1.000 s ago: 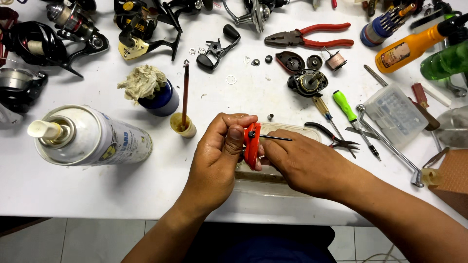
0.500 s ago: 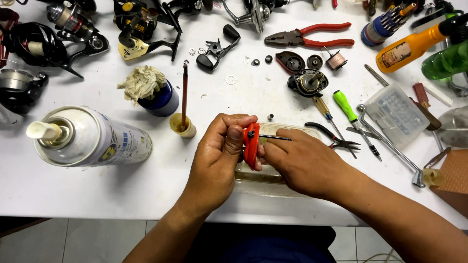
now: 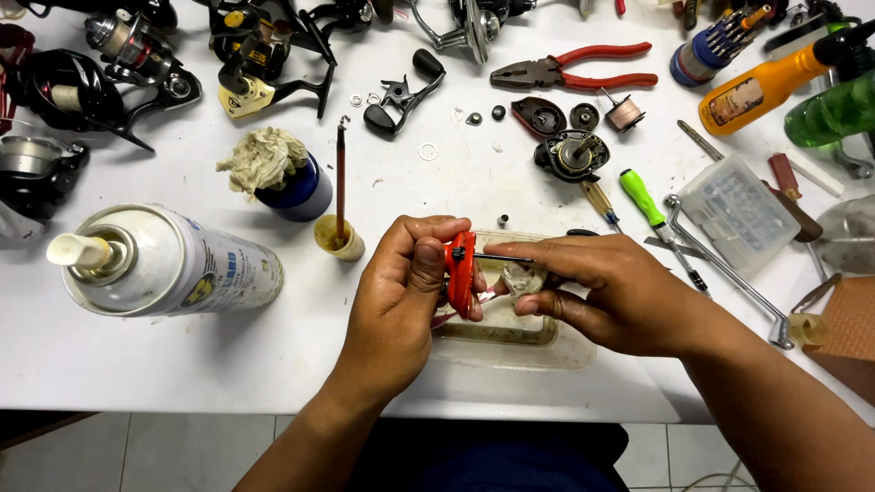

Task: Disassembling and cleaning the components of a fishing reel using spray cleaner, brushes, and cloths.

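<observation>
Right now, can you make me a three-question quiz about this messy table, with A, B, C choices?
1. Where is the spray can?
A. Lying on the table left of the left hand
B. Standing by the pliers
C. Inside the clear tray

2. What colour are the handles of the pliers?
A. Green
B. Red
C. Yellow

3. What is the left hand doing?
A. Resting flat on the table
B. Gripping a screwdriver
C. Pinching an orange-red part

Answers: 1 A, the can lies on its side at the left. 2 B, both handles are red. 3 C, the fingers pinch the orange-red part over the clear tray while the right hand holds a thin tool to it.
</observation>
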